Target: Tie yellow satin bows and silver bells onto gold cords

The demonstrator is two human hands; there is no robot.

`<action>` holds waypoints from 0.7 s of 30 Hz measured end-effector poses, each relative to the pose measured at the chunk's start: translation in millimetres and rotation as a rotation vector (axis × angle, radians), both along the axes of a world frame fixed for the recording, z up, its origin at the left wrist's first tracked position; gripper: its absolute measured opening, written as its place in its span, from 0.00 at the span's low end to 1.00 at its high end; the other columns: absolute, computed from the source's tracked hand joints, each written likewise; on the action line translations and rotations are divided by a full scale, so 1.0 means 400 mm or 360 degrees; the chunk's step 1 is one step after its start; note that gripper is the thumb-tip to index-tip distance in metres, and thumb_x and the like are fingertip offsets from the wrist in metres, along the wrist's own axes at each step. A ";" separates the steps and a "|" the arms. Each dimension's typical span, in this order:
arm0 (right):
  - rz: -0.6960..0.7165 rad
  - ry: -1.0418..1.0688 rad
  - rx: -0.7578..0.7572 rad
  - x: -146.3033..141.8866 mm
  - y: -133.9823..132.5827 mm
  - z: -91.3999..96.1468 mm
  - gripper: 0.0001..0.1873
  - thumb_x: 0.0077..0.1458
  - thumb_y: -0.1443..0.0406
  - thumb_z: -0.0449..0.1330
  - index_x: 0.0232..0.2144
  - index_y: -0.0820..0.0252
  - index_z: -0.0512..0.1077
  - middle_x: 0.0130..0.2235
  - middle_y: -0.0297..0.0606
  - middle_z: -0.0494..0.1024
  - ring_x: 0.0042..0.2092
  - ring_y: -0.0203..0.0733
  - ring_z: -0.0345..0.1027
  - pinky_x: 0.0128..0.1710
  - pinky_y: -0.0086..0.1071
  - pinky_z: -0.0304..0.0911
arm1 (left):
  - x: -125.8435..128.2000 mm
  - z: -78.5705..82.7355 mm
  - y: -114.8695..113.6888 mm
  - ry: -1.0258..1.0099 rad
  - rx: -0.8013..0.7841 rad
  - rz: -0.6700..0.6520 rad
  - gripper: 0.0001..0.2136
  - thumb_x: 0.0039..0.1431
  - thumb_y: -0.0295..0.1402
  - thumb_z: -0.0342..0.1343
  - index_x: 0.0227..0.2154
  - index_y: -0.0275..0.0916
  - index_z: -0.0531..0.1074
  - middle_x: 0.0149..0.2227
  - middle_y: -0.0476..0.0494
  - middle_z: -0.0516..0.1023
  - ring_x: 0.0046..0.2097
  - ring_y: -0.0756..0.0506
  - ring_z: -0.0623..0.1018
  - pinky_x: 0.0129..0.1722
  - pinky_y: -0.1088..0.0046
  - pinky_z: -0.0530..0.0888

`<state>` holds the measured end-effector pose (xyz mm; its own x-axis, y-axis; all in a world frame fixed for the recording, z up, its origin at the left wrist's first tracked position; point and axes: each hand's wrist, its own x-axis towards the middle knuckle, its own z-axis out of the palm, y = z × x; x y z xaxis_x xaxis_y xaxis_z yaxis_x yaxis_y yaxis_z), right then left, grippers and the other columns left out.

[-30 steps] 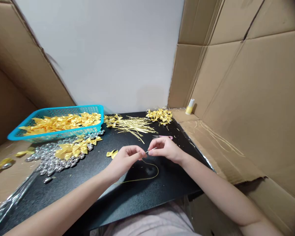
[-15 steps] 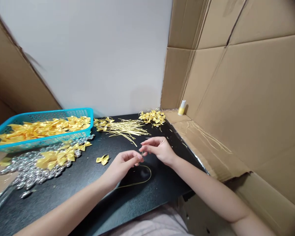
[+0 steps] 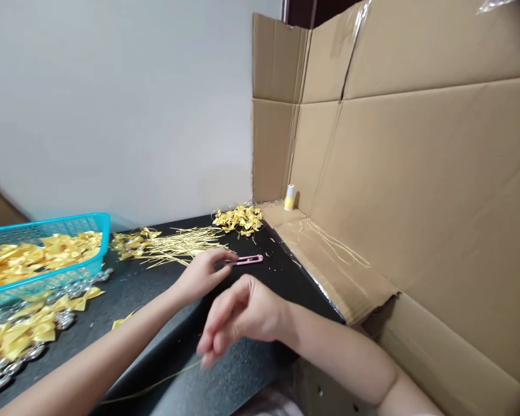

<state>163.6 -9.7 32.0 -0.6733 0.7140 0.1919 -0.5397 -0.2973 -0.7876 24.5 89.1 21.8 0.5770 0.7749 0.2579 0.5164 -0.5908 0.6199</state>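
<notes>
My left hand (image 3: 204,273) reaches over the table with thumb and fingertips closed at the near end of a pair of pink thread snips (image 3: 250,260), whose looped end points right. Closer to me, my right hand (image 3: 238,320) is slightly blurred, its fingers pinched on a thin yellow cord (image 3: 169,378). That cord trails down to the left, below my left forearm. A yellow ribbon bow (image 3: 122,319) on the black table is partly covered by my left forearm.
A blue basket (image 3: 106,237) of yellow bows stands at left, with silver beads (image 3: 65,319) and more bows before it. Cut golden cords (image 3: 186,242) and finished-looking bow pieces (image 3: 239,218) lie behind my hands. A thread spool (image 3: 289,197) stands by the cardboard wall (image 3: 416,173).
My hands have parted: the left moved forward to the pink snips, the right came down and nearer with the cord. The view has swung right, and the snips now show.
</notes>
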 end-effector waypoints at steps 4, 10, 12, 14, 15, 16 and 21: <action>-0.0034 0.0125 0.0058 0.060 -0.064 -0.022 0.13 0.32 0.63 0.75 0.25 0.59 0.80 0.29 0.37 0.81 0.29 0.38 0.77 0.32 0.31 0.74 | 0.212 -0.019 0.096 0.0492 0.0559 -0.0388 0.20 0.61 0.38 0.51 0.53 0.36 0.71 0.57 0.34 0.71 0.58 0.35 0.68 0.57 0.55 0.62; -0.0821 0.0165 0.0107 0.207 -0.062 -0.102 0.07 0.38 0.66 0.74 0.22 0.55 0.80 0.23 0.34 0.79 0.22 0.34 0.74 0.22 0.24 0.70 | 0.321 -0.094 0.132 0.0740 0.0523 -0.0662 0.26 0.64 0.45 0.45 0.62 0.42 0.58 0.65 0.40 0.60 0.66 0.38 0.58 0.64 0.49 0.49; -0.1027 0.0114 0.0041 0.233 -0.055 -0.120 0.08 0.36 0.64 0.75 0.21 0.55 0.79 0.22 0.33 0.79 0.21 0.33 0.73 0.21 0.23 0.69 | 0.285 -0.106 0.126 0.0788 0.0512 -0.0612 0.27 0.65 0.46 0.43 0.63 0.39 0.56 0.65 0.37 0.58 0.66 0.36 0.56 0.63 0.45 0.46; -0.1217 0.0091 -0.0060 0.242 -0.049 -0.133 0.10 0.35 0.62 0.75 0.22 0.55 0.79 0.21 0.32 0.78 0.19 0.32 0.71 0.19 0.23 0.68 | 0.239 -0.105 0.121 0.0818 0.0518 -0.0568 0.28 0.64 0.48 0.42 0.63 0.38 0.57 0.65 0.35 0.59 0.67 0.35 0.54 0.63 0.44 0.44; -0.1298 0.0091 -0.0104 0.242 -0.046 -0.139 0.11 0.34 0.60 0.75 0.23 0.55 0.79 0.20 0.32 0.78 0.18 0.32 0.70 0.19 0.23 0.67 | 0.218 -0.098 0.121 0.0816 0.0536 -0.0549 0.28 0.64 0.48 0.43 0.62 0.38 0.59 0.65 0.35 0.58 0.67 0.35 0.53 0.63 0.44 0.42; -0.1365 0.0093 -0.0135 0.240 -0.044 -0.143 0.12 0.34 0.59 0.75 0.24 0.55 0.79 0.19 0.31 0.77 0.17 0.31 0.68 0.18 0.23 0.66 | 0.200 -0.089 0.125 0.0791 0.0570 -0.0517 0.26 0.64 0.47 0.44 0.61 0.39 0.61 0.65 0.36 0.59 0.67 0.35 0.53 0.64 0.45 0.42; -0.1511 0.0009 -0.0240 0.234 -0.039 -0.159 0.13 0.40 0.59 0.73 0.27 0.58 0.77 0.18 0.28 0.73 0.18 0.28 0.66 0.18 0.21 0.65 | 0.167 -0.013 0.179 0.0637 0.0666 -0.0252 0.14 0.62 0.32 0.50 0.46 0.40 0.76 0.48 0.39 0.80 0.51 0.41 0.76 0.60 0.56 0.58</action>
